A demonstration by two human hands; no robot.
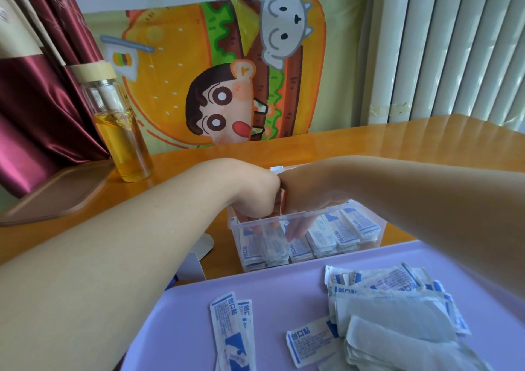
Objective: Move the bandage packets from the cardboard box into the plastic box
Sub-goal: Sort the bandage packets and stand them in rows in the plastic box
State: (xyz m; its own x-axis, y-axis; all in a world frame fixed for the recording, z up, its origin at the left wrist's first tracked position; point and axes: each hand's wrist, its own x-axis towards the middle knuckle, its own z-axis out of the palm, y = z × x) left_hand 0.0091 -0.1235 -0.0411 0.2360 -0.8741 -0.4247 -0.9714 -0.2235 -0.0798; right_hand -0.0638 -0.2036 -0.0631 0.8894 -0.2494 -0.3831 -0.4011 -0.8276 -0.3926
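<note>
A clear plastic box [377, 223] stands on the wooden table, holding several rows of white-and-blue bandage packets [326, 238]. Both hands reach down into its left half, wrists touching. My left hand [254, 200] has its fingers on the packets at the left end. My right hand [305, 208] presses its fingertips on packets near the middle; whether either hand grips a packet is hidden. More loose bandage packets [397, 305] lie in a pile on a lilac tray [284, 291] in front, with two [231, 331] further left. Part of a white cardboard box [196, 259] peeks out under my left forearm.
A glass bottle [122, 132] of yellow liquid stands at the back left beside a brown tray [56, 194]. A cartoon cloth [227, 72] hangs on the wall behind, curtains at the left, a radiator at the right.
</note>
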